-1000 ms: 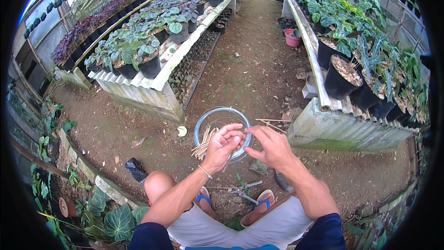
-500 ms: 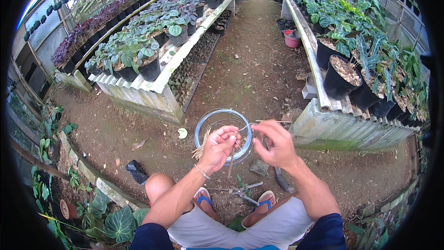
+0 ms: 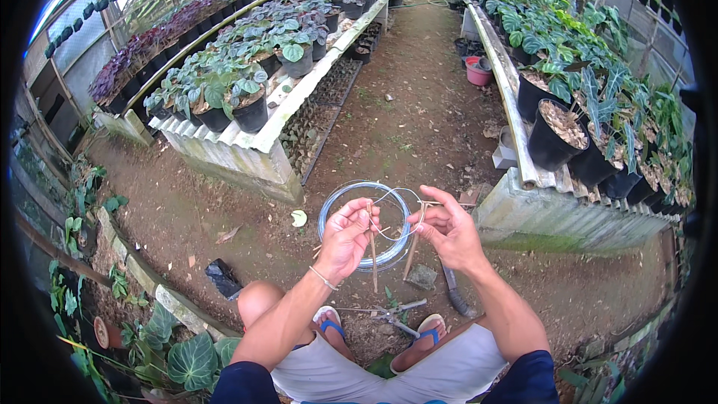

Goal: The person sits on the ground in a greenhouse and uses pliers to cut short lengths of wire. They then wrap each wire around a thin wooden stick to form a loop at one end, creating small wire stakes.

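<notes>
A thin wire bent into a small ring [image 3: 397, 188] spans the space between my two hands. My left hand [image 3: 344, 243] pinches the left side of this ring with a thin wooden stick [image 3: 375, 269] that hangs down from the fingers. On the other side, my right hand [image 3: 452, 238] is closed on the ring and a second wooden stick [image 3: 410, 256], slanting downward. How the sticks meet the wire is partly hidden by the fingers. Below the hands a larger coil of silvery wire [image 3: 324, 217] lies on the soil, with more sticks partly covered by my left hand.
Pliers [image 3: 390, 314] lie between my feet. Nearby are a grey stone [image 3: 422, 275], a dark curved object [image 3: 457, 295] and a black plastic bundle [image 3: 223, 277]. Benches of potted plants flank the dirt path: a left bench [image 3: 235, 157] and a right bench [image 3: 568, 213].
My hands have moved slightly apart, and the wire between them now shows as a rounded ring. Two sticks now hang plainly from the fingers. The view has shifted a little.
</notes>
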### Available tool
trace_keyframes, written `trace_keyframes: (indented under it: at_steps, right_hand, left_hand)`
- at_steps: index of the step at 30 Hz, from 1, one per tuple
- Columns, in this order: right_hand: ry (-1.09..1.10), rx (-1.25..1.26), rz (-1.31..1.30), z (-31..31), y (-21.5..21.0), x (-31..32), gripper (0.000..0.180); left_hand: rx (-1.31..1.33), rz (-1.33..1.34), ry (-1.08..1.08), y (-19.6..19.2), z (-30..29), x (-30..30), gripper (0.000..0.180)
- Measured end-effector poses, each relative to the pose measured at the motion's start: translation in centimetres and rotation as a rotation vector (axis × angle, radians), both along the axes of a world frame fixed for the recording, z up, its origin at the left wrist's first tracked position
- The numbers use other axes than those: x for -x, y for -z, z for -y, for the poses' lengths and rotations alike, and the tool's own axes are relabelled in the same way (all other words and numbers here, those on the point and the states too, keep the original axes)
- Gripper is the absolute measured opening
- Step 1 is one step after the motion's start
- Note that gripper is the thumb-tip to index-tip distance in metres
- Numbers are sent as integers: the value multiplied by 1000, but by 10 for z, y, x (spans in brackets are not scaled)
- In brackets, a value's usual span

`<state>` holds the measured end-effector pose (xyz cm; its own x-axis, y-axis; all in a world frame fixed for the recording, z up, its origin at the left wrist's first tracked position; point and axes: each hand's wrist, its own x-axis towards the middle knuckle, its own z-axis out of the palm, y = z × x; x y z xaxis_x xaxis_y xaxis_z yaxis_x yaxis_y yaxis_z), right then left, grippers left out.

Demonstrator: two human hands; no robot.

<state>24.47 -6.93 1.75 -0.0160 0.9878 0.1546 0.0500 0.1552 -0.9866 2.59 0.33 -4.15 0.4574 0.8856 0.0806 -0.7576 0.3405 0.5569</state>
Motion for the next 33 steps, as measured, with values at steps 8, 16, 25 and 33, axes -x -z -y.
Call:
trace_keyframes:
  at_steps: [8, 16, 25, 33]
  right_hand:
    - [51, -38, 29, -4, 5, 0, 54]
    - [41, 79, -10, -6, 0, -3, 50]
    - [56, 85, -17, -8, -2, -1, 49]
    - [36, 87, 15, -16, -6, 2, 48]
  left_hand:
    - [-79, -103, -76, -11, 2, 0, 38]
    - [-81, -166, -129, -11, 1, -4, 38]
    - [-28, -158, -149, -6, 3, -7, 35]
    - [-40, -90, -182, -22, 6, 0, 42]
